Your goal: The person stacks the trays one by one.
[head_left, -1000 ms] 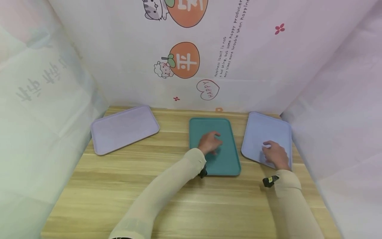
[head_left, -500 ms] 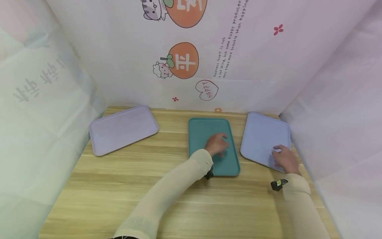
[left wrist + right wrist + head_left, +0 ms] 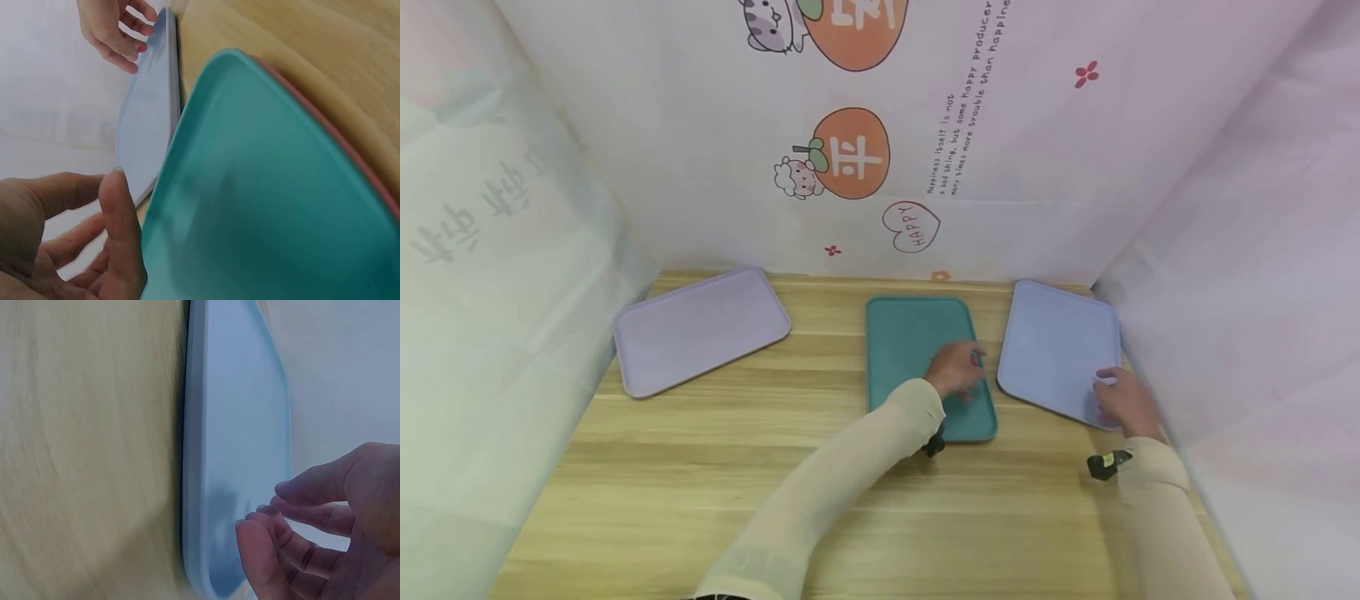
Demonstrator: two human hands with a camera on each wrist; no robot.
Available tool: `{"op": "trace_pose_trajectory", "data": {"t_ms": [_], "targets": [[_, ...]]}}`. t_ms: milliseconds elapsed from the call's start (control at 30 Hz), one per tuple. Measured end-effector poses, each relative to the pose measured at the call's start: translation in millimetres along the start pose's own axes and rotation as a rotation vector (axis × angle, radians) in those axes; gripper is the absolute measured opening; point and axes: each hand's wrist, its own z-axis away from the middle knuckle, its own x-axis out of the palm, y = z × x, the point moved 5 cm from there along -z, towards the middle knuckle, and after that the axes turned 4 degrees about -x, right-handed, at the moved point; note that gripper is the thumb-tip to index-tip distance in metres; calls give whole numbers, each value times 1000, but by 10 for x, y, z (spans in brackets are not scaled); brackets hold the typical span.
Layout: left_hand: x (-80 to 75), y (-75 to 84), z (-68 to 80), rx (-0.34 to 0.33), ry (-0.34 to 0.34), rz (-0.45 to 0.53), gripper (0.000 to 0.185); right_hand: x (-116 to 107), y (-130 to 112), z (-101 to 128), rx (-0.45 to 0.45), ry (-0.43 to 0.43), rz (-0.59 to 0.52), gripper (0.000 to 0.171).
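Both hands have drifted rightward since a second ago: the left hand (image 3: 957, 371) from the middle of the teal tray (image 3: 910, 333) to its right rim, and the right hand (image 3: 1123, 402) from the near middle of the pale blue tray (image 3: 1052, 346) to its near right corner.

Fingers of the left hand (image 3: 122, 231) lie loosely bent, gripping nothing; the head view puts them at the teal tray's right edge, while the left wrist view shows the thumb (image 3: 119, 212) just beside the rim of the teal tray (image 3: 262, 206) with a sliver of air between, so contact cannot be told. Fingers of the right hand (image 3: 300, 531) are gently curled over the corner of the pale blue tray (image 3: 237, 437) and hold nothing.

Between the two trays runs a narrow strip of bare wooden table (image 3: 700, 467), tightest near the left hand. The left wrist view shows the blue tray's edge (image 3: 150, 125) close alongside the teal one, and the right hand (image 3: 115, 28) at its far corner, which the right wrist view cannot show. The blue tray's right side sits hard against the printed cloth wall (image 3: 1225, 250), leaving little room there. A lilac tray (image 3: 700, 329) lies well apart at the table's left rear, angled. Broad open table lies toward the person.
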Motion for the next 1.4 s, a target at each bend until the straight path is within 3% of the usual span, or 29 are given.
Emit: {"op": "trace_pose_trajectory", "data": {"t_ms": [400, 633, 867, 1167, 1400], "targets": [[137, 22, 36, 37, -67, -25, 46, -66, 237, 65, 64, -4, 67, 61], [263, 34, -14, 26, -131, -31, 49, -132, 367, 110, 115, 3, 51, 63], [273, 73, 46, 42, -137, 15, 52, -139, 474, 99, 168, 31, 23, 64], [352, 109, 76, 20, -204, 2, 58, -85, 480, 128, 162, 22, 56, 65], [394, 94, 47, 14, -216, 12, 60, -63, 454, 116, 141, 28, 37, 61]]}}
